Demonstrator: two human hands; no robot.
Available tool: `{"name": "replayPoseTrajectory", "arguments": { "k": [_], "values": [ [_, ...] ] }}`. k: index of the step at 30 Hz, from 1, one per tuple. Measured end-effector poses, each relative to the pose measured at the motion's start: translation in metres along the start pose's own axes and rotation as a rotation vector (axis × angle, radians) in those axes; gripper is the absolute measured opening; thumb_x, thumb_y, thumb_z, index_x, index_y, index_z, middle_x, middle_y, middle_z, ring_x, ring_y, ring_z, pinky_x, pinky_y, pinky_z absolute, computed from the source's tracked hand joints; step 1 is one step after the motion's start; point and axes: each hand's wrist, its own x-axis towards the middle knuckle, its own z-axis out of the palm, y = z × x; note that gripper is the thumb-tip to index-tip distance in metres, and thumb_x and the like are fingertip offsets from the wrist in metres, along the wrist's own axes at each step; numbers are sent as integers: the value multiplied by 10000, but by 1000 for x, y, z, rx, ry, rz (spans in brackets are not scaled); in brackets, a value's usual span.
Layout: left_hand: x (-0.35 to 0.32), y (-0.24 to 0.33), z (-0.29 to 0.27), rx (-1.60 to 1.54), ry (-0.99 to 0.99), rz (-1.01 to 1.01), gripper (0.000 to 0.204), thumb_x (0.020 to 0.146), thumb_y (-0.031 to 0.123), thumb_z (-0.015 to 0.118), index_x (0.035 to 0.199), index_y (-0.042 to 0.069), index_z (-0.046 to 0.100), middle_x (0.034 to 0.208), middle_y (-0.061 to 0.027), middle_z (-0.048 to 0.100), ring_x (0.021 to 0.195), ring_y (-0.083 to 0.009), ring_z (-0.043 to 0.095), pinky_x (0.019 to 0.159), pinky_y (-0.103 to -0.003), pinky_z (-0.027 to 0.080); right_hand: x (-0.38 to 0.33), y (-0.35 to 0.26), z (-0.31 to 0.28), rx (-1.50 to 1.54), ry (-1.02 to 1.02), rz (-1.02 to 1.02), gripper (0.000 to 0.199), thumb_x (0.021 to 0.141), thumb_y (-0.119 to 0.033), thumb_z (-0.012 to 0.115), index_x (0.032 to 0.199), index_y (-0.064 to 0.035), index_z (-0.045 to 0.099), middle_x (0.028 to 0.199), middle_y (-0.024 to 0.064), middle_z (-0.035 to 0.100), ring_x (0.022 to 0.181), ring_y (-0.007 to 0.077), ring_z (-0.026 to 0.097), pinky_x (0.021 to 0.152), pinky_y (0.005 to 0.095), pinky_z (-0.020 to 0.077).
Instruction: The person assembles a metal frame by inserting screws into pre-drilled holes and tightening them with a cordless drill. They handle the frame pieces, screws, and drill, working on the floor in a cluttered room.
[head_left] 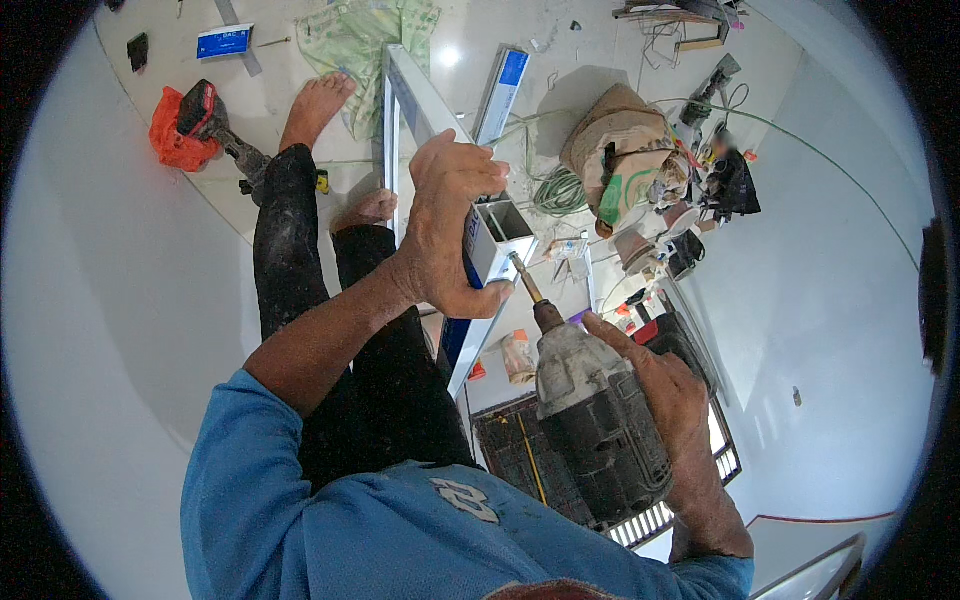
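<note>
My left hand [440,225] is wrapped around the corner of a white metal frame [498,250], whose rectangular hollow tube end faces up toward me. Its thumb lies along the tube's near side. A dusty black and grey cordless impact driver [600,415] is in my right hand [665,395], with the index finger stretched forward along its body. The driver's long bit [527,278] meets the side of the tube just below the open end. Whether a screw sits at the tip is too small to tell. The frame stands between my legs and reaches forward along the floor.
Another cordless power tool [235,150] lies at the left beside an orange-red plastic bag [175,135]. Ahead are a green patterned cloth [365,50] and a white profile piece with blue label [502,95]. Rightward lie a coiled green hose [558,190], a brown sack [625,150] and scattered tools.
</note>
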Motion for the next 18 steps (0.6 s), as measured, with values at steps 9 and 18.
{"name": "replayPoseTrajectory", "arguments": {
  "k": [9,18],
  "values": [
    [0,-3,2,1,13,14,874,584,434,792,1347,75,561,1299,-192,586,1314,-398,577,1252,-677,240,-1,2,-6,-27,-61,-43,792,884,-220,817,1625,-119,558,1035,135,780,972,302,774,915,464,544],
    [-1,-3,1,-10,10,6,874,602,472,790,1345,76,558,1312,-194,586,1316,-400,576,1250,-677,240,0,-7,-3,-52,-9,-10,643,956,-293,871,1549,-167,656,1162,68,816,872,180,704,807,378,585]
  ]
}}
